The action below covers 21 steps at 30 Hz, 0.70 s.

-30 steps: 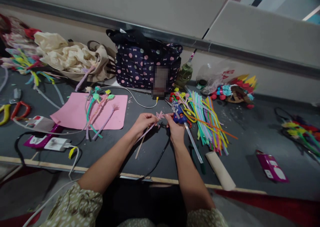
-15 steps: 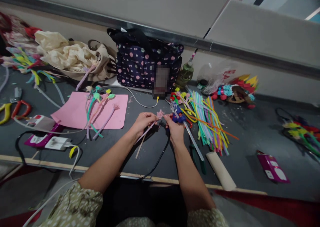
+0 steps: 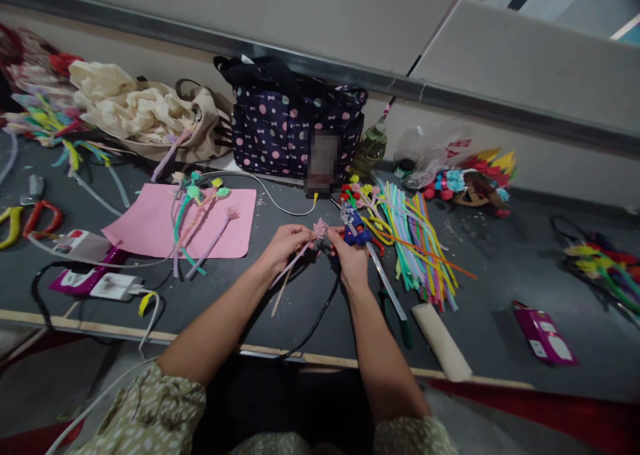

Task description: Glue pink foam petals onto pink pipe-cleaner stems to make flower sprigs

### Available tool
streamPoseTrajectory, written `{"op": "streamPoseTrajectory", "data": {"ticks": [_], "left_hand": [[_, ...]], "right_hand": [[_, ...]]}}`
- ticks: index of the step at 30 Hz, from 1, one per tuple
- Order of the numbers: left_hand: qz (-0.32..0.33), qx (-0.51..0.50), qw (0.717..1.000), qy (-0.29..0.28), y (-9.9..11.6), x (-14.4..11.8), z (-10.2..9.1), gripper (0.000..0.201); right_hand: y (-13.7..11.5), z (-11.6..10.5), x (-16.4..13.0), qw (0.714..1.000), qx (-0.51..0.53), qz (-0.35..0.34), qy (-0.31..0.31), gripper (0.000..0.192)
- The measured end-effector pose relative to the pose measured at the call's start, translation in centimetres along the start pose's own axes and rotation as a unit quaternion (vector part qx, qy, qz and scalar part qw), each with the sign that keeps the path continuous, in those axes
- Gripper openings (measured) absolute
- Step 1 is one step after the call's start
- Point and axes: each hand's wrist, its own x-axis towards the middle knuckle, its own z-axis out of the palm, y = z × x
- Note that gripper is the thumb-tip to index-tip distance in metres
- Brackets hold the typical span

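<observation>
My left hand (image 3: 290, 247) pinches a pipe-cleaner flower (image 3: 321, 228) just below its pink head. Its lilac stem slants down toward me, beside a thin tan stick (image 3: 281, 293). Closed at the thumb and fingertips, my right hand (image 3: 349, 249) meets the right edge of the petals. A blue glue gun (image 3: 356, 229) lies right behind that hand, a clear glue stick (image 3: 387, 281) jutting from it toward me. To the left, several finished pipe-cleaner flowers (image 3: 215, 238) rest on a pink sheet (image 3: 143, 225).
Loose pipe cleaners (image 3: 415, 241) lie in a bundle at right, near green-handled pliers (image 3: 406, 325) and a cream roll (image 3: 443, 343). Cutters (image 3: 43, 216), chargers and cables occupy the left. A dotted bag (image 3: 273, 125), a bottle (image 3: 373, 145) and a purple box (image 3: 545, 335) also stand around.
Almost nothing differs. Both hands stay at the flower head, with only a very slight shift of the fingers.
</observation>
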Motion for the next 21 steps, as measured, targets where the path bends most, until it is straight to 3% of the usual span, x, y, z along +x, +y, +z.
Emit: {"op": "streamPoseTrajectory", "data": {"ticks": [4, 15, 21], "left_hand": [[0.003, -0.005, 1.000, 0.001, -0.17, 0.22, -0.20, 0.021], [0.002, -0.006, 1.000, 0.010, 0.27, -0.15, 0.20, 0.017], [0.006, 0.000, 1.000, 0.005, 0.03, -0.02, -0.06, 0.020]], "right_hand": [[-0.03, 0.22, -0.08, 1.000, -0.002, 0.018, -0.013, 0.032], [-0.23, 0.40, -0.21, 0.999, 0.026, 0.040, 0.023, 0.036], [-0.39, 0.64, -0.35, 0.998, 0.038, 0.052, -0.002, 0.042]]}}
